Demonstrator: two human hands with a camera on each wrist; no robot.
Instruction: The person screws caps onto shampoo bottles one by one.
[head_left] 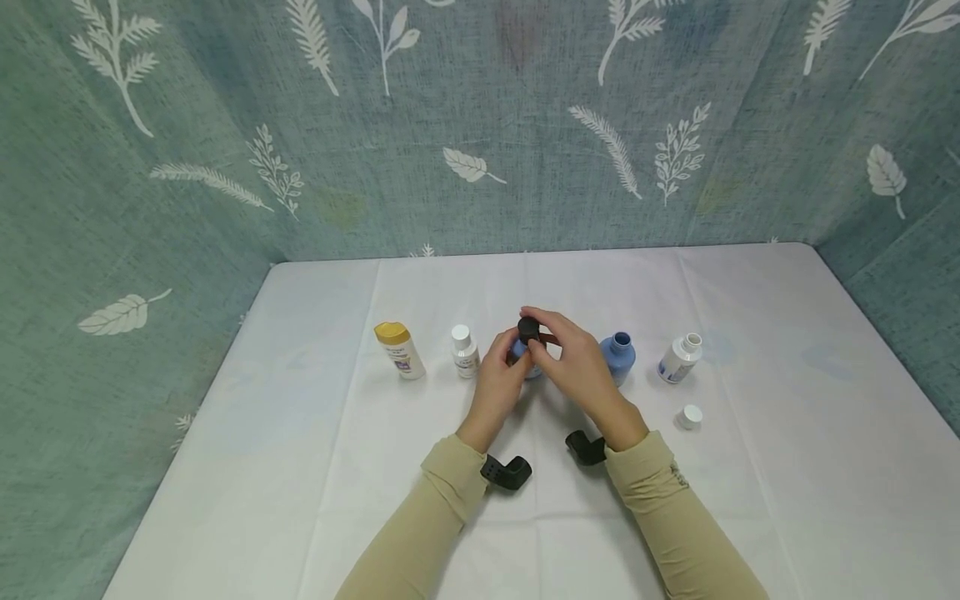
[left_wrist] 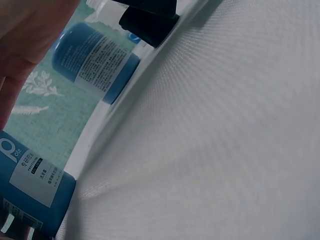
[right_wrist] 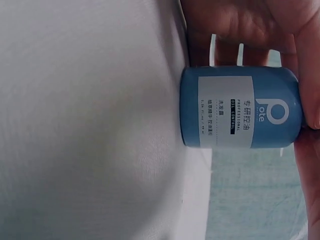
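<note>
One smooth, round-shouldered blue bottle (right_wrist: pixel 241 107)

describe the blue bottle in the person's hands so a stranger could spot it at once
On the white table, look near the middle, where the left hand and right hand come together. The blue bottle is upright between them. Unlike the open bottle to its right, also blue, this one has a black cap held at its top.

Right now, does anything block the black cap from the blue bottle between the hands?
Nothing visible does: the right hand holds the black cap at the top of that blue bottle, though any contact is hidden. The other blue bottle stands off to the right.
</note>
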